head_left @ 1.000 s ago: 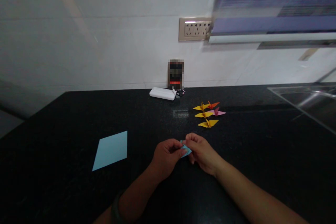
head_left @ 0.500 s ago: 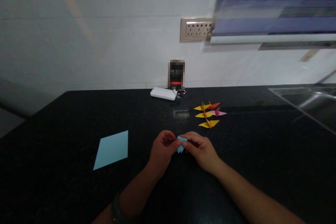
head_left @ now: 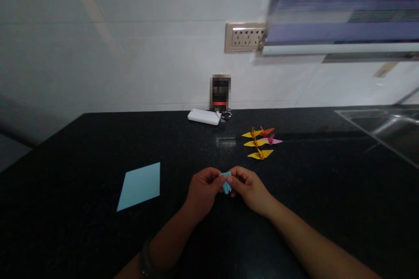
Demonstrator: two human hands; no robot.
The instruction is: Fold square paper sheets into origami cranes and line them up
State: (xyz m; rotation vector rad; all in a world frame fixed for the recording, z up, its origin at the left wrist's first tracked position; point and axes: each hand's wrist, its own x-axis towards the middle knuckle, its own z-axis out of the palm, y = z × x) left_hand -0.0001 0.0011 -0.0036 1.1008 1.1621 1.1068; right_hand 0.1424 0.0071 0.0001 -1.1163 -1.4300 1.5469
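My left hand (head_left: 202,192) and my right hand (head_left: 248,188) meet just above the black counter (head_left: 81,235), both pinching a small folded piece of light blue paper (head_left: 226,182) between their fingertips. The piece stands roughly upright between the two thumbs. A flat light blue paper square (head_left: 140,185) lies on the counter to the left of my left hand. Several finished paper cranes (head_left: 260,142), yellow, orange and pink, sit in a cluster beyond my right hand.
A white flat box (head_left: 204,116) and a dark upright object (head_left: 220,92) stand at the back against the white wall. A wall socket (head_left: 245,37) is above them. A metal sink (head_left: 386,126) lies at the right edge.
The blue folded piece has been turned from lying flat between my fingers to standing upright; both hands rose slightly, then settled back a little lower.
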